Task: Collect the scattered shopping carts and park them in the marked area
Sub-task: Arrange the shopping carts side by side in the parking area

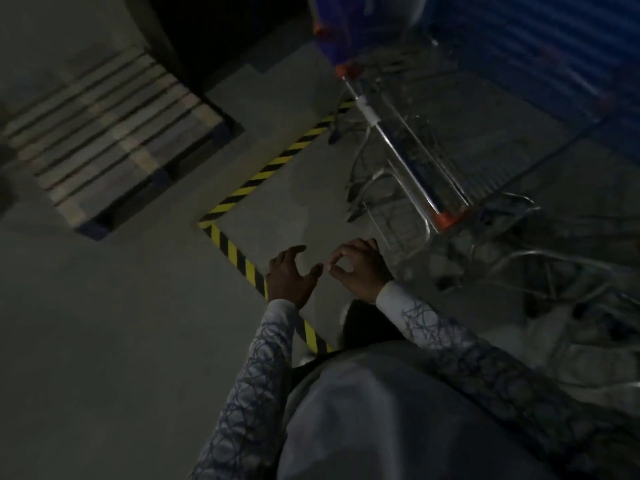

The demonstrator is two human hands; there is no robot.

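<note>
The nearest shopping cart [415, 161] is seen at the right, inside the marked area [294, 202], with its handle [391, 145], capped in orange, slanted across the view; a second cart [332, 39] is made out beyond it, and more wire frames are blurred together lower right, so the count cannot be told; the area is bounded by striped tape [273, 164], whose corner is found near the hands.

No cart is held; the left hand [292, 277] is poised over the tape with its fingers spread and bare; the right hand [360, 268] is raised near the cart's frame with fingers curled, thumb and forefinger nearly meeting, and nothing is seen between them.

The risks are judged thus: an unheld cart may roll out over the tape if the row is not nested tightly; a finger may be caught between frames when another cart is pushed in; in such dim light the line may be misjudged, or the wooden pallet [114, 140] at the left may be struck; the blue corrugated wall [536, 46] behind may be knocked if the row is shoved hard.
</note>
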